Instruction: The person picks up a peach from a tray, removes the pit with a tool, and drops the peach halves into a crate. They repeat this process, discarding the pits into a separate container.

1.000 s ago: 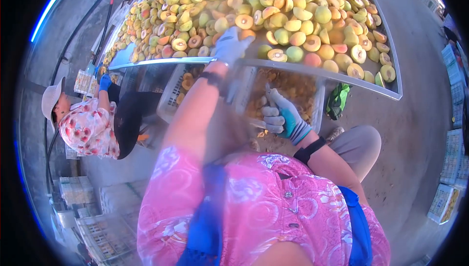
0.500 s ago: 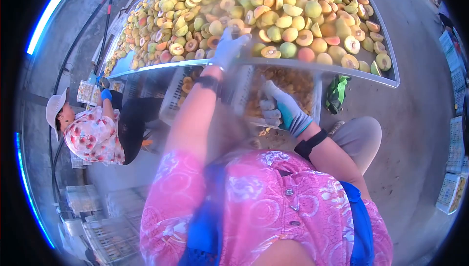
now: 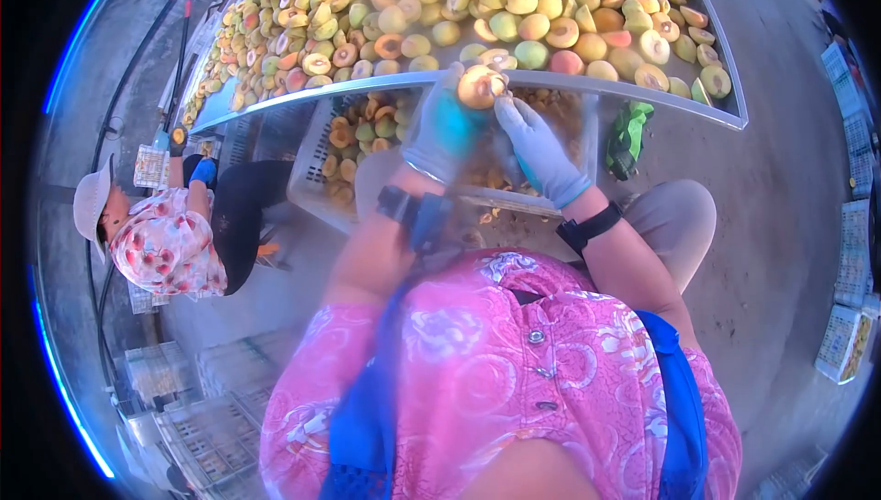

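My left hand (image 3: 438, 133), in a white and teal glove, grips a halved peach (image 3: 482, 87) with its cut face and brown centre showing. It is held up at the near edge of the metal table. My right hand (image 3: 541, 149), gloved in grey-white, is closed, its fingertips at the right side of that peach half. Whatever those fingers hold, if anything, is too small or hidden to make out. Beyond both hands a thick spread of halved peaches (image 3: 514, 5) covers the metal table (image 3: 303, 101).
Under the table edge stand a white crate (image 3: 307, 165) of peach halves and another crate (image 3: 592, 147) with brownish pieces. A green bag (image 3: 630, 140) lies to the right. On the left sits a co-worker (image 3: 170, 238) in a hat. Stacked crates (image 3: 840, 344) line the far right.
My left hand has come back from the pile towards me, with a peach half in it. My right hand has risen to meet it. The view has shifted slightly.
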A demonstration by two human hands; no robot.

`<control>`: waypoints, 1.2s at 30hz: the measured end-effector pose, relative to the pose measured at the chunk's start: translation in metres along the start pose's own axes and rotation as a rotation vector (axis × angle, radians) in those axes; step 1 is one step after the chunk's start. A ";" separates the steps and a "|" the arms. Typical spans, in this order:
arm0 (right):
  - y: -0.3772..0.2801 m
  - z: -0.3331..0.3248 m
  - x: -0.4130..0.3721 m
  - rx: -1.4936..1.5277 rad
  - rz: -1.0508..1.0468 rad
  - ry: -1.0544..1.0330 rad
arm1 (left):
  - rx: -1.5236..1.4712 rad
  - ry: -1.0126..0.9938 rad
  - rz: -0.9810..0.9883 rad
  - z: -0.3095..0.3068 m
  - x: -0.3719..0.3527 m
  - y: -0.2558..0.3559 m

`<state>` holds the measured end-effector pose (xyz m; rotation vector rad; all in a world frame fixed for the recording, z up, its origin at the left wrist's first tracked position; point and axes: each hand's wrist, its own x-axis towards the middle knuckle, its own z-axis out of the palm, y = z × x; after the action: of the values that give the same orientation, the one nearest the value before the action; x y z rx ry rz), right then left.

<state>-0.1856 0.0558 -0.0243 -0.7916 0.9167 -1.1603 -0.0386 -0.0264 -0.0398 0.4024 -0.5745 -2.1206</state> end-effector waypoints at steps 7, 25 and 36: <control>-0.005 -0.004 -0.002 0.004 0.024 -0.029 | 0.439 -0.081 0.148 -0.007 0.006 -0.016; 0.003 -0.005 -0.009 -0.277 0.030 -0.142 | 0.256 0.400 0.102 0.028 -0.005 -0.022; -0.002 -0.010 -0.012 -0.130 0.240 -0.244 | 0.844 0.295 0.218 0.037 -0.012 -0.011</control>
<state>-0.1972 0.0661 -0.0249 -0.8808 0.8626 -0.7821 -0.0567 -0.0013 -0.0132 1.0404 -1.2590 -1.4864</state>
